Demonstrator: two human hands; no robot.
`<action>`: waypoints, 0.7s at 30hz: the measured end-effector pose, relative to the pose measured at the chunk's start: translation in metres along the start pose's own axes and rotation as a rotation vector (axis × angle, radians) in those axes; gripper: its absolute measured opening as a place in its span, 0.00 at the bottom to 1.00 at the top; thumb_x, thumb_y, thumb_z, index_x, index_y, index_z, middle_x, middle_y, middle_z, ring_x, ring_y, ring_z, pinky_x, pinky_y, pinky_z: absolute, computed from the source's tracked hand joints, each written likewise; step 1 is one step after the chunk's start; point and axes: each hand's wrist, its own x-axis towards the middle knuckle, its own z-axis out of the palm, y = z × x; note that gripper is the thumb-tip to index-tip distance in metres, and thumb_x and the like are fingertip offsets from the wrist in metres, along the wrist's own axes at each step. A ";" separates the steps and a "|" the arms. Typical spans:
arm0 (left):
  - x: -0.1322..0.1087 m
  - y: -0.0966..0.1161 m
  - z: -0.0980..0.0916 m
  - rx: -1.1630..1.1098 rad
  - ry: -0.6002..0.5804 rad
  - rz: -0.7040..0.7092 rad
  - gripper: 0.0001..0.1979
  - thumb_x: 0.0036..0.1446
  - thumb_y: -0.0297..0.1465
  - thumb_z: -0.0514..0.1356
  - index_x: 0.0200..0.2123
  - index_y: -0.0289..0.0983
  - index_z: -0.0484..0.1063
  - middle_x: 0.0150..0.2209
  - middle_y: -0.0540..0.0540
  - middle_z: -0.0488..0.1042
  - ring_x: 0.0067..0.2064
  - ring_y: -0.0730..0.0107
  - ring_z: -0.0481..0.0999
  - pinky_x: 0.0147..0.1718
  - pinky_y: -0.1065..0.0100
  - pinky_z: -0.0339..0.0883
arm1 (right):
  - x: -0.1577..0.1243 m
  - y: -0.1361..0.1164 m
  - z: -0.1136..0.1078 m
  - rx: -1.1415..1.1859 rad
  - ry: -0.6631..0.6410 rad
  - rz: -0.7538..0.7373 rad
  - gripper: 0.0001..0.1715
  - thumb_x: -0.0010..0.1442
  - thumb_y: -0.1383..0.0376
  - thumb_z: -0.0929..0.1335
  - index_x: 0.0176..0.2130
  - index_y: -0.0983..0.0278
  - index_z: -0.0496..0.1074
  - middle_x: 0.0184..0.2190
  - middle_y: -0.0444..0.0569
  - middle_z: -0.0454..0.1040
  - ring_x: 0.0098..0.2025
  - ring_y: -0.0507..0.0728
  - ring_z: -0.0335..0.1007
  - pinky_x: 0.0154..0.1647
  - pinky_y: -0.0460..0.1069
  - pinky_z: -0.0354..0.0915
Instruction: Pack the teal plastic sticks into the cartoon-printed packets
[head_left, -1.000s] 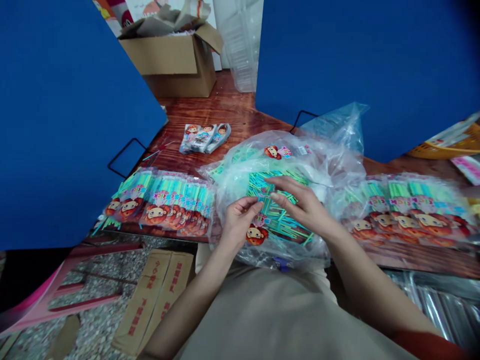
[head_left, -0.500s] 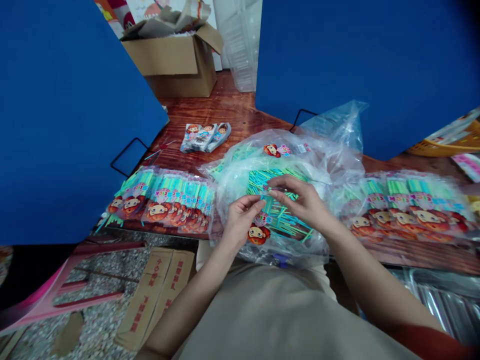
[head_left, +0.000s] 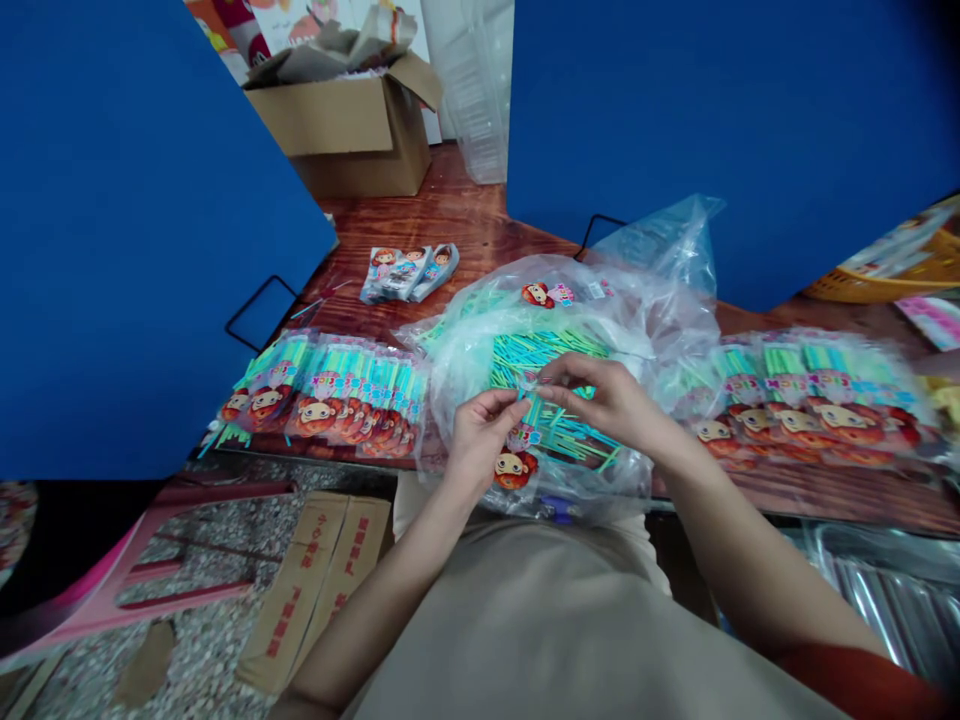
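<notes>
A rust-red sleeve (head_left: 847,678) shows beside a plain greyish-beige garment (head_left: 525,620)

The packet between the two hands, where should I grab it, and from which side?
Probably pinch the packet by its lower printed end, coming from the wearer's side: it looks thin, that end points toward the wearer, and the left hand and right hand crowd its upper end.
</notes>
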 end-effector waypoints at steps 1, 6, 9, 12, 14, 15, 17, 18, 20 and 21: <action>-0.001 -0.001 0.001 0.011 0.000 0.011 0.16 0.34 0.36 0.76 0.27 0.35 0.78 0.24 0.52 0.75 0.26 0.78 0.68 0.28 0.72 0.63 | -0.001 0.000 -0.001 -0.028 -0.019 -0.006 0.17 0.64 0.52 0.68 0.38 0.63 0.76 0.34 0.50 0.79 0.37 0.57 0.74 0.38 0.50 0.66; -0.010 -0.005 0.001 0.063 -0.079 -0.029 0.19 0.34 0.36 0.76 0.30 0.34 0.78 0.26 0.52 0.75 0.26 0.78 0.69 0.28 0.73 0.62 | -0.010 0.002 -0.006 0.024 -0.030 0.018 0.19 0.63 0.51 0.68 0.33 0.63 0.76 0.29 0.48 0.77 0.32 0.56 0.72 0.34 0.49 0.64; -0.016 -0.010 -0.001 0.119 -0.165 -0.130 0.21 0.30 0.37 0.77 0.28 0.33 0.77 0.23 0.52 0.74 0.24 0.77 0.68 0.26 0.73 0.62 | -0.017 0.003 -0.007 0.086 0.040 0.051 0.17 0.62 0.52 0.69 0.35 0.63 0.76 0.30 0.48 0.77 0.34 0.55 0.72 0.36 0.49 0.65; -0.023 -0.020 -0.003 0.147 -0.186 -0.141 0.20 0.32 0.39 0.77 0.23 0.33 0.74 0.20 0.53 0.71 0.23 0.78 0.67 0.25 0.74 0.60 | -0.025 0.004 -0.003 0.162 0.043 0.058 0.16 0.61 0.53 0.71 0.39 0.64 0.77 0.36 0.49 0.79 0.37 0.56 0.73 0.39 0.49 0.66; -0.027 -0.026 -0.004 0.156 -0.183 -0.117 0.20 0.33 0.39 0.76 0.23 0.33 0.74 0.20 0.54 0.70 0.23 0.78 0.66 0.24 0.74 0.59 | -0.030 0.004 0.000 0.184 0.006 0.066 0.16 0.61 0.53 0.71 0.37 0.64 0.77 0.33 0.48 0.78 0.36 0.56 0.73 0.38 0.49 0.67; -0.028 -0.029 -0.004 0.163 -0.178 -0.106 0.19 0.34 0.39 0.76 0.23 0.33 0.74 0.20 0.54 0.70 0.23 0.79 0.65 0.24 0.74 0.59 | -0.034 0.005 0.002 0.186 -0.019 0.078 0.17 0.61 0.52 0.71 0.36 0.64 0.77 0.31 0.47 0.77 0.35 0.56 0.73 0.36 0.49 0.67; -0.031 -0.033 -0.004 0.169 -0.173 -0.089 0.19 0.35 0.38 0.76 0.24 0.33 0.74 0.20 0.54 0.70 0.23 0.79 0.65 0.24 0.74 0.58 | -0.040 0.005 0.004 0.191 -0.034 0.113 0.18 0.61 0.51 0.70 0.37 0.64 0.78 0.30 0.47 0.77 0.32 0.55 0.72 0.32 0.48 0.67; -0.032 -0.034 -0.004 0.168 -0.176 -0.086 0.18 0.35 0.38 0.76 0.24 0.33 0.75 0.21 0.54 0.71 0.23 0.78 0.65 0.24 0.74 0.58 | -0.043 0.005 0.005 0.194 -0.012 0.131 0.19 0.61 0.50 0.70 0.39 0.63 0.78 0.32 0.47 0.77 0.31 0.55 0.71 0.30 0.48 0.67; -0.034 -0.035 -0.004 0.169 -0.184 -0.081 0.18 0.35 0.38 0.76 0.25 0.33 0.75 0.22 0.53 0.72 0.24 0.78 0.65 0.25 0.74 0.58 | -0.047 0.005 0.004 0.175 0.029 0.147 0.19 0.61 0.50 0.70 0.42 0.62 0.78 0.34 0.48 0.78 0.31 0.55 0.71 0.28 0.48 0.67; -0.035 -0.036 -0.005 0.174 -0.184 -0.076 0.18 0.35 0.38 0.76 0.25 0.33 0.75 0.22 0.53 0.72 0.24 0.77 0.66 0.25 0.73 0.58 | -0.049 0.004 0.004 0.151 0.039 0.143 0.19 0.61 0.50 0.70 0.41 0.62 0.78 0.34 0.49 0.78 0.31 0.55 0.72 0.28 0.48 0.67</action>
